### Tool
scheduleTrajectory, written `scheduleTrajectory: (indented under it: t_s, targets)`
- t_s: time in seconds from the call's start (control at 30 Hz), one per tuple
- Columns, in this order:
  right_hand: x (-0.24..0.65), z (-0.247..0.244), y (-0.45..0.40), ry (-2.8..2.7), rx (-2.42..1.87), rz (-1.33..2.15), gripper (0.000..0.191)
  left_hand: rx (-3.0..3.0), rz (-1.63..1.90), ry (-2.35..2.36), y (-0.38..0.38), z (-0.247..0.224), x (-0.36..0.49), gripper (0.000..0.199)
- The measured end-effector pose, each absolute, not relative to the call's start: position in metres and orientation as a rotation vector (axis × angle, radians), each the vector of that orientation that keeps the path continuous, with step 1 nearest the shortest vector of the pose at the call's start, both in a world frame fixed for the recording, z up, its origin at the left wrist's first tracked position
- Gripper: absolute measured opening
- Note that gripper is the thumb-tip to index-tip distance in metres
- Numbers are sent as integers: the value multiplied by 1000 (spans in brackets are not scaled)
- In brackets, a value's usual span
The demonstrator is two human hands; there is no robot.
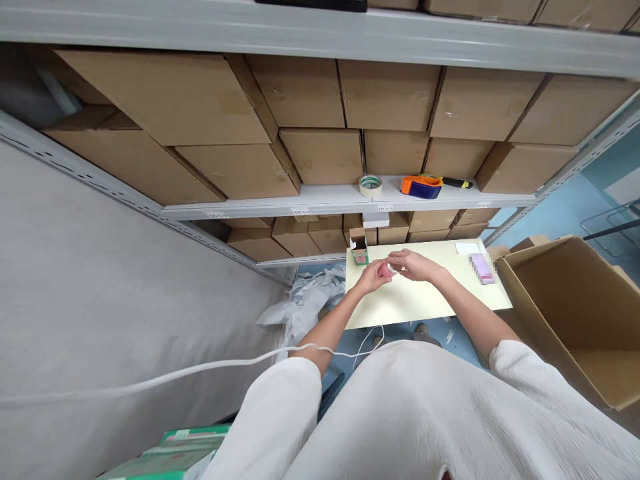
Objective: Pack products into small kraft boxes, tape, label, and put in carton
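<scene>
One small pink container (pixel 383 270) with a pale, shiny end is clamped in the left grip (pixel 371 278), its fingers wrapped round the side wall, held just above the pale yellow surface (pixel 380 310). At its three o'clock, the right grip (pixel 416 265) has its fingers bent over the pale end; whether they are pinched together on it or only resting there, I cannot tell. The container looks light and stiff, probably smooth enough to slip or turn in dry fingers, so the best hold would be round the middle of its wall, clear of the pale end, with modest pressure in case the shell is brittle. Outward from there, a small open carton with a green base (pixel 359 248) stands near, at ten o'clock. A blurred purple packet (pixel 483 268) lies at three o'clock, a flat white rectangle (pixel 467 248) just beyond it, and a large open cardboard box (pixel 525 280) further out. Crumpled white wrapping (pixel 313 293) lies at eight o'clock. Up at twelve, the grey shelf (pixel 335 193) carries a tape roll (pixel 371 192) and, towards one, an orange-and-blue tape dispenser (pixel 421 187).
</scene>
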State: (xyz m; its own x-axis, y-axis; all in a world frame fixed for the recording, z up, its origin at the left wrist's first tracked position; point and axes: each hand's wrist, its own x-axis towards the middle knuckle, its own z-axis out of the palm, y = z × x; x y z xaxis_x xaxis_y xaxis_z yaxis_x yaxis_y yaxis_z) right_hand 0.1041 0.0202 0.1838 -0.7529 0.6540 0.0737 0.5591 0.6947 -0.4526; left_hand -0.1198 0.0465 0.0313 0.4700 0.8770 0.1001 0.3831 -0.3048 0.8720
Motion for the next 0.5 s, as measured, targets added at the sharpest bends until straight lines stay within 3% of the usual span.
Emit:
scheduleTrajectory:
  t_s: [0.1, 0.27, 0.4, 0.5]
  targets:
    - [102, 186, 18, -2671, -990, 613, 48, 1886, 728, 1023, 47, 34, -122, 62]
    - [96, 187, 14, -2665, -1302, 567, 25, 1889, 705, 969, 43, 39, -118, 58]
    - [93, 187, 15, -2586, -1615, 396, 26, 1884, 711, 1057, 44, 39, -114, 61]
    - [96, 187, 18, -2627, -1524, 406, 21, 1893, 704, 1088, 47, 37, -114, 69]
